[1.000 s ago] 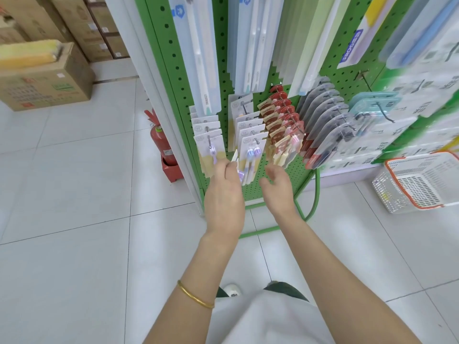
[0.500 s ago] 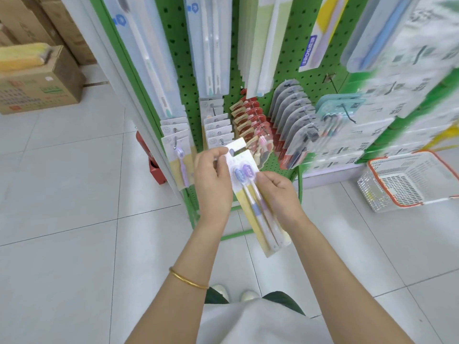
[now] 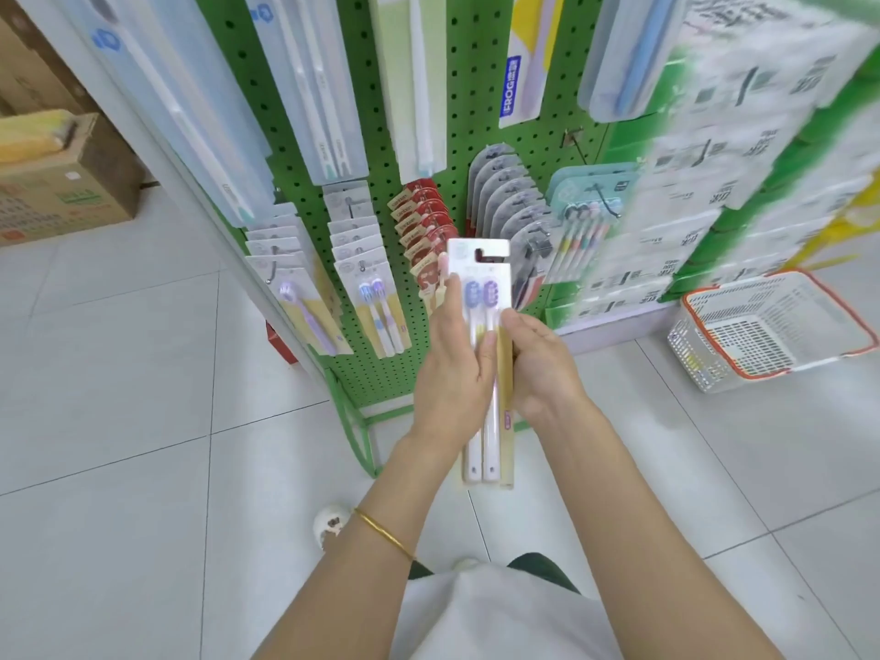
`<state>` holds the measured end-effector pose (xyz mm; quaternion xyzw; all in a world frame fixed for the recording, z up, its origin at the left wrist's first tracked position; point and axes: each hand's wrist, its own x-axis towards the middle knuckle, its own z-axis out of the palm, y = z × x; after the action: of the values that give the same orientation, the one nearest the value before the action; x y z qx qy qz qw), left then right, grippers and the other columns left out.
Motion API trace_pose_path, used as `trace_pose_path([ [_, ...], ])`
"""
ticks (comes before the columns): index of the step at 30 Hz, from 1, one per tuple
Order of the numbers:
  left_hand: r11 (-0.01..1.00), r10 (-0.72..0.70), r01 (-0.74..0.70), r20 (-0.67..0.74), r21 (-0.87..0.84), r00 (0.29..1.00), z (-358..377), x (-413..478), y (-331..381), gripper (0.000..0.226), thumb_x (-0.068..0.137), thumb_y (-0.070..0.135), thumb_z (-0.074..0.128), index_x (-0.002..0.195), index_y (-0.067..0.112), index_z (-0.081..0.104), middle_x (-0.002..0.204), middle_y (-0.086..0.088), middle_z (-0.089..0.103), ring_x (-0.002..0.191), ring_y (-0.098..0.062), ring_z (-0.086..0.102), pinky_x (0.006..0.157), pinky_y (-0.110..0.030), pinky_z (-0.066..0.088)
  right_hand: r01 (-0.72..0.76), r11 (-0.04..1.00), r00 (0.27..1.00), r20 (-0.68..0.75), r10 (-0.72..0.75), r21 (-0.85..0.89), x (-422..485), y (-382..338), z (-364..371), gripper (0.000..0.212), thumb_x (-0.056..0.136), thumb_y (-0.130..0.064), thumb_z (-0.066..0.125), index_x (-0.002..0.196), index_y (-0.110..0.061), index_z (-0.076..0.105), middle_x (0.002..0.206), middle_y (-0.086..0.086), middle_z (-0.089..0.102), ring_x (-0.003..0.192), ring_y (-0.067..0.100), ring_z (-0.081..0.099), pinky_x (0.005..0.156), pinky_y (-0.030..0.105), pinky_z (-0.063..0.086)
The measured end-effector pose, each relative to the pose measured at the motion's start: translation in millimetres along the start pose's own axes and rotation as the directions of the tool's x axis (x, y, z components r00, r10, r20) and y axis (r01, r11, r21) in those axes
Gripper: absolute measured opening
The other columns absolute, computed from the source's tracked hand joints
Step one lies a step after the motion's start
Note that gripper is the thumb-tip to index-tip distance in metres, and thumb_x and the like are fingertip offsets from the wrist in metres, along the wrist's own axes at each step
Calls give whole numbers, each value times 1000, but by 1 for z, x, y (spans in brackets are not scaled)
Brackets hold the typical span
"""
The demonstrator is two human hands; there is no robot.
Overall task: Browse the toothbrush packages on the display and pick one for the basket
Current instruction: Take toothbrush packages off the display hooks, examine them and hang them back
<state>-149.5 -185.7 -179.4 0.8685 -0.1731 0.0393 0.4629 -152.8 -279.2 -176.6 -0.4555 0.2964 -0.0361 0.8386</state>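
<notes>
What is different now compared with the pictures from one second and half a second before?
The two-brush package came off its hook on the green display and was brought toward the person; the left hand and right hand, which first only reached for it, now grip it upright. The basket stayed on the floor, the other packages stayed hanging.

One twin toothbrush pack (image 3: 481, 278), white hang-card top, blue and purple brush heads, yellow lower card, held upright at mid-length between left hand (image 3: 452, 369) and right hand (image 3: 543, 369), before the green pegboard display (image 3: 457, 135) hung with rows of packs; white mesh basket (image 3: 702, 366), orange rim, on floor to the display's right.
</notes>
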Motion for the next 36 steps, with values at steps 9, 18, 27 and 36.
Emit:
trace_pose_path([
  [9,964,39,-149,433,222,900,-7,-8,-6,80,94,46,49,151,26,-3,154,-12,9,134,-31,32,98,-39,38,36,976,993,-120,-10,214,18,-31,-3,17,98,-16,50,110,-5,56,88,11,66,65,19,67,60,33,56],
  [18,930,22,-197,486,312,874,-19,10,-17,116,73,39,73,148,34,-15,138,-7,28,127,-25,31,106,-39,31,49,940,999,-30,-42,338,24,-34,8,25,100,-22,46,118,-5,53,94,11,63,76,21,66,62,35,57],
  [27,980,-119,190,610,-53,784,-28,22,-22,82,85,-6,45,149,30,7,144,0,37,117,-19,54,96,-39,46,157,987,988,-17,-156,44,25,-22,10,11,93,-5,56,98,-12,49,87,6,62,79,17,60,70,31,51],
  [36,938,-190,288,412,-191,891,-34,37,-12,20,99,26,46,113,18,59,107,4,64,97,-14,62,79,-25,49,174,975,976,159,-152,-138,23,-18,0,11,90,-3,58,84,-10,64,85,5,71,72,17,65,65,31,54],
])
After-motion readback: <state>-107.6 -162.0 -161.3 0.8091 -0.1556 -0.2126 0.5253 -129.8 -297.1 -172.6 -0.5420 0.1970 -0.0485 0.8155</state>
